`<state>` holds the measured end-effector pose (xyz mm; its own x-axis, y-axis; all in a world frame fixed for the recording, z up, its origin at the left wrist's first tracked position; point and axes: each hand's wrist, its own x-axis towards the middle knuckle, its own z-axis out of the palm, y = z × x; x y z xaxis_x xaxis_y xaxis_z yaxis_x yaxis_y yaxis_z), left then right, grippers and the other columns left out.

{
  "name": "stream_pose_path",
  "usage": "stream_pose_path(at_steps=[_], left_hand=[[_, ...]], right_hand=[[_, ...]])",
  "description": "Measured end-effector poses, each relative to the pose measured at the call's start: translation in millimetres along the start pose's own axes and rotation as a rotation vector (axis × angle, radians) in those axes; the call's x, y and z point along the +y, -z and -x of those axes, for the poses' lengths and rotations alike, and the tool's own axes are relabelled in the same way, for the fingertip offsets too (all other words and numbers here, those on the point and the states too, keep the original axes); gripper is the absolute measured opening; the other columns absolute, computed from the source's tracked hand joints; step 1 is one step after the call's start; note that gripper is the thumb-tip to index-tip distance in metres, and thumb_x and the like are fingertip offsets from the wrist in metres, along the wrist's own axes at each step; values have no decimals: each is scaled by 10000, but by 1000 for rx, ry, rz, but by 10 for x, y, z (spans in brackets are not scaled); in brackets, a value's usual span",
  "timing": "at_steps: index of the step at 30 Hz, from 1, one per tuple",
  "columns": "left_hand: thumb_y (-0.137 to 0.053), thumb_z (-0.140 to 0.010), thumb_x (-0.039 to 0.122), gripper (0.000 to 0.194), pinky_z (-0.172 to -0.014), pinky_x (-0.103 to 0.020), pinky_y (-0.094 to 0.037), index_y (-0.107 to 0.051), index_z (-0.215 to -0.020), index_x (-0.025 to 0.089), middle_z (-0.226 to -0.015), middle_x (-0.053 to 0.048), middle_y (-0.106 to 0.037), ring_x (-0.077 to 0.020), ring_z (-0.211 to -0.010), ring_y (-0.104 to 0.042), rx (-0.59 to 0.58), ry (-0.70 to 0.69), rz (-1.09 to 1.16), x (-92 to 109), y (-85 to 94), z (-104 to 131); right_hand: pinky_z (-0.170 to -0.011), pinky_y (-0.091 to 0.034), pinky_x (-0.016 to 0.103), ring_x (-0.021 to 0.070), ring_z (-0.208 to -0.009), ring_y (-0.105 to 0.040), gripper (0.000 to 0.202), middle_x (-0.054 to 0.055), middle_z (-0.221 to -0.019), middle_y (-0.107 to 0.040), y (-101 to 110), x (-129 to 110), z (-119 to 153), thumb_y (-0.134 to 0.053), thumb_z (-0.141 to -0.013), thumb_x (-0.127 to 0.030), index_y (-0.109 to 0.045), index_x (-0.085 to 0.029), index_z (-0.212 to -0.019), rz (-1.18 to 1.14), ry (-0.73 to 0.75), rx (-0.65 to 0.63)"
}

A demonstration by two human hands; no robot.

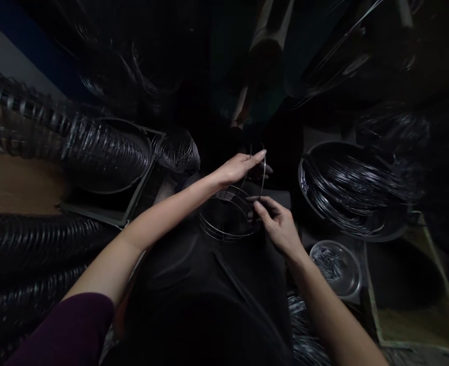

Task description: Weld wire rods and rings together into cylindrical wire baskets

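Observation:
A thin curved metal wire (pixel 264 170) stands upright between my two hands. My left hand (pixel 236 168) reaches across with its fingers closed at the wire's upper part; its far fingers are partly hidden in shadow. Lower down, my right hand (pixel 279 223) pinches the wire between thumb and darkened fingers. Beneath the hands, thin wire rings (pixel 224 235) form a round frame above the dark apron (pixel 209 274) on my lap. The right fingers are close to the frame's edge, and I cannot tell whether they touch it.
At right are a basin (pixel 304 190) of bundled wires (pixel 346 188), a clear bowl (pixel 352 284) of small metal pieces (pixel 329 263), and a yellowish-edged tray (pixel 418 333). Long stacks of wire rings (pixel 67 132) fill the left, beside a crate (pixel 121 221) and a coil (pixel 176 150).

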<state>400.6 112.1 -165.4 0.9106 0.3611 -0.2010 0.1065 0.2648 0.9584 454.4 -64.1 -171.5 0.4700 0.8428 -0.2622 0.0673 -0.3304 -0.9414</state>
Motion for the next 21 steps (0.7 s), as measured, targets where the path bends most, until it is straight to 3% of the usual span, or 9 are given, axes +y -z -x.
stream_pose_path(at_steps=[2, 4, 7, 9, 11, 13, 15, 17, 21], left_hand=[[-345, -918, 522, 587, -906, -350, -462, -719, -838, 77, -792, -92, -699, -176, -815, -653, 12, -51, -43, 40, -27, -27], [-290, -924, 534, 630, -934, -351, -443, -720, -853, 80, -810, -91, -694, -189, -862, -646, 26, -86, -138, 92, -22, 35], [-294, -929, 513, 558, -972, -371, -413, -670, -1065, 123, -969, -83, -678, -216, -983, -611, 109, -137, -418, 23, 22, 438], [-391, -917, 437, 464, -1009, -401, -380, -549, -1251, 156, -1160, -99, -612, -237, -1104, -548, 137, -212, -674, -220, 48, 862], [-535, -844, 336, 539, -1063, -468, -308, -439, -1349, 174, -1327, -137, -485, -283, -1249, -415, 58, -300, -948, -614, 79, 1258], [-591, -776, 224, 599, -1086, -563, -203, -430, -1353, 252, -1390, -123, -406, -325, -1315, -306, 89, -337, -1173, -1059, 112, 1489], [-587, -772, 236, 546, -1087, -562, -191, -473, -1304, 289, -1301, -98, -463, -299, -1250, -371, 174, -425, -1286, -1413, 140, 1518], [-572, -784, 311, 510, -1070, -535, -236, -484, -1285, 272, -1172, -88, -514, -268, -1126, -450, 228, -502, -1317, -1571, 179, 1408], [-568, -766, 375, 560, -925, -474, -367, -446, -1279, 188, -1047, -103, -543, -253, -954, -496, 196, -604, -1296, -1326, 299, 1132]], right_hand=[[-565, -482, 253, 143, -635, -587, 356, 25, -812, -666, -101, -1, -4, -602, -802, -440, -652, -221, -1078, -8, -51, -145], [-528, -460, 234, 130, -603, -568, 296, 22, -811, -667, -197, 6, -42, -630, -779, -421, -685, -213, -983, 34, -77, -281], [-478, -433, 227, 118, -523, -540, 269, 18, -664, -632, -202, -28, -151, -629, -773, -432, -690, -175, -819, 42, -110, -323], [-454, -425, 226, 112, -487, -526, 301, 11, -614, -603, -119, -92, -220, -655, -749, -452, -673, -159, -819, -39, -118, -281], [-443, -425, 226, 102, -486, -519, 336, 18, -668, -610, -38, -148, -250, -708, -700, -450, -657, -155, -851, -123, -98, -267], [-438, -429, 227, 104, -516, -526, 361, 25, -738, -614, -19, -155, -229, -739, -667, -442, -639, -162, -871, -163, -80, -281], [-453, -440, 228, 119, -569, -539, 354, 20, -745, -601, -71, -102, -175, -738, -666, -443, -622, -168, -855, -148, -78, -311], [-487, -448, 230, 123, -607, -532, 334, 7, -717, -577, -150, -19, -126, -728, -676, -449, -604, -172, -815, -97, -67, -284], [-499, -425, 230, 113, -592, -495, 362, -15, -673, -536, -234, 11, -206, -716, -674, -496, -570, -186, -790, -67, -14, -144]])
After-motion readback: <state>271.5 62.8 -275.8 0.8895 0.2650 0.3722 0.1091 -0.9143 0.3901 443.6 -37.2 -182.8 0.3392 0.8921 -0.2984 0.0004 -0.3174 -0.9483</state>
